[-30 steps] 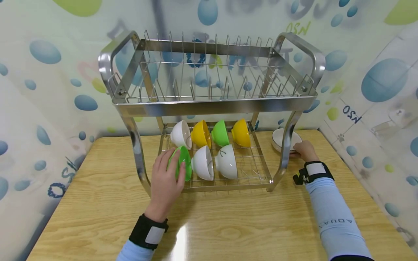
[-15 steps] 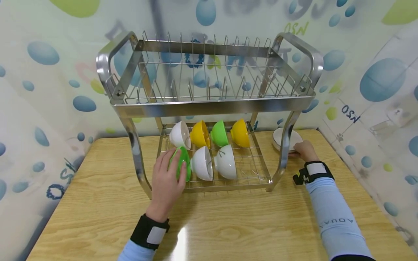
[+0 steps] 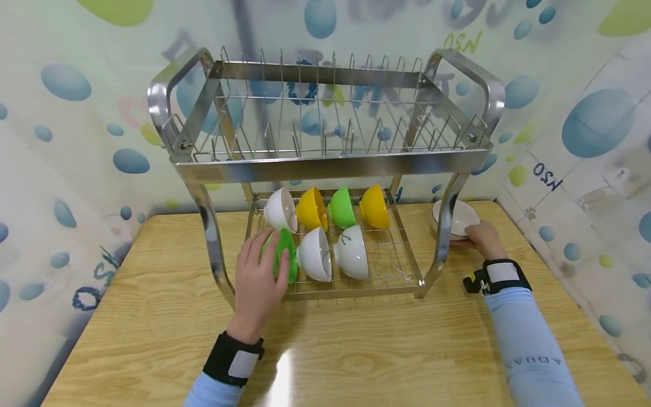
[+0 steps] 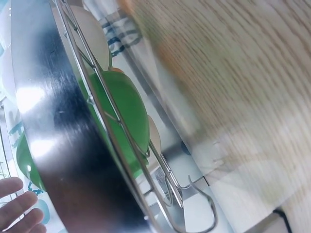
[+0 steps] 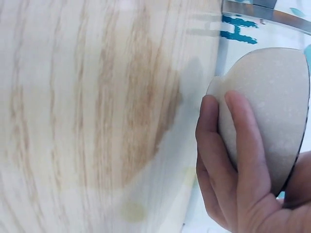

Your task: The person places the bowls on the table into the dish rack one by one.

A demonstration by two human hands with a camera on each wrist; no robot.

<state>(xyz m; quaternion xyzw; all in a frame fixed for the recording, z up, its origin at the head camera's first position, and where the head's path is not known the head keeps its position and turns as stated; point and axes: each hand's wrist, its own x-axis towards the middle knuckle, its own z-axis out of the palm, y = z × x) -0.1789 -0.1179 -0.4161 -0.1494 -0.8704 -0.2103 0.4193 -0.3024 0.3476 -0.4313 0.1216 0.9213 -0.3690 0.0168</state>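
My left hand is at the front left of the rack's lower shelf, its fingers and thumb around a green bowl that stands on its side; the hand hides part of it. In the left wrist view, fingertips show at the left edge, beyond the metal rail. Right of the rack, my right hand holds a white bowl with a dark rim. Seen from the right wrist, fingers spread along the bowl's pale outside, and the thumb is at the rim side.
A two-tier metal dish rack stands on the wooden table. Beside the gripped green bowl are two white bowls. Behind them sit a white, a yellow, a green and another yellow bowl. Patterned walls close off the back and right.
My right hand has shifted to the right with the dark-rimmed white bowl, a little farther from the rack's leg. My left hand stays nearly still at the green bowl.
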